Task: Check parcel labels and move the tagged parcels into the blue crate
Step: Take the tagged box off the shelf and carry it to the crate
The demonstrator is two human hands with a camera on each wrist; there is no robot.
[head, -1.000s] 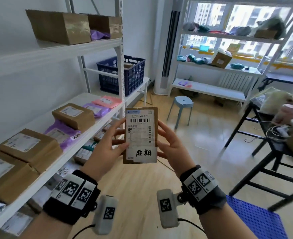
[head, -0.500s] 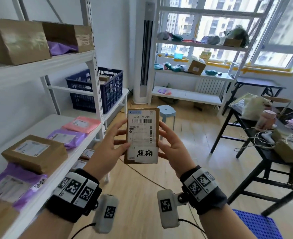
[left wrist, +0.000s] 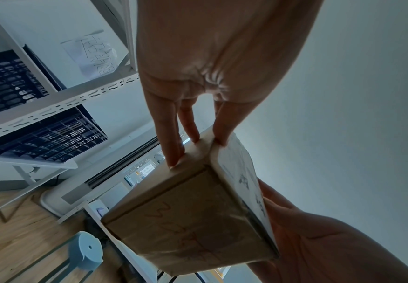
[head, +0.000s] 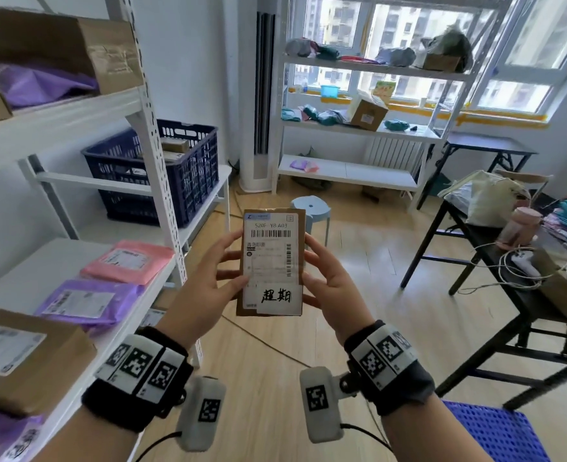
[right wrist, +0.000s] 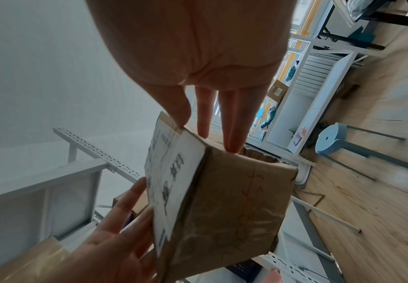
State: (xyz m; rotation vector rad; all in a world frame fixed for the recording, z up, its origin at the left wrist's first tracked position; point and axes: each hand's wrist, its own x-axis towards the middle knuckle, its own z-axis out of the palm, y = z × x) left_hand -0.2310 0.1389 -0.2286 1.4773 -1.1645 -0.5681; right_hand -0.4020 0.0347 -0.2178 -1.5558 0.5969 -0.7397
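Note:
Both hands hold a small brown cardboard parcel (head: pixel 270 261) upright at chest height. Its white shipping label faces me, with a handwritten white tag stuck at the bottom. My left hand (head: pixel 213 281) pinches its left edge, thumb on the label face and fingers behind. My right hand (head: pixel 330 285) grips the right edge the same way. The wrist views show the parcel (left wrist: pixel 193 220) (right wrist: pixel 222 201) from below, with red scribble on its underside. The dark blue crate (head: pixel 188 171) stands ahead on the left on a low white shelf, with a few boxes inside.
The white rack on my left carries a pink mailer (head: pixel 128 261), a purple mailer (head: pixel 85 301) and a cardboard box (head: pixel 18 358). A pale blue stool (head: pixel 310 208) stands just beyond the parcel. A black table (head: pixel 509 261) is on the right, a blue perforated surface (head: pixel 495 435) at my lower right.
The view has travelled forward along the rack, so the blue crate is nearer and larger. The parcel stays held the same way in both hands.

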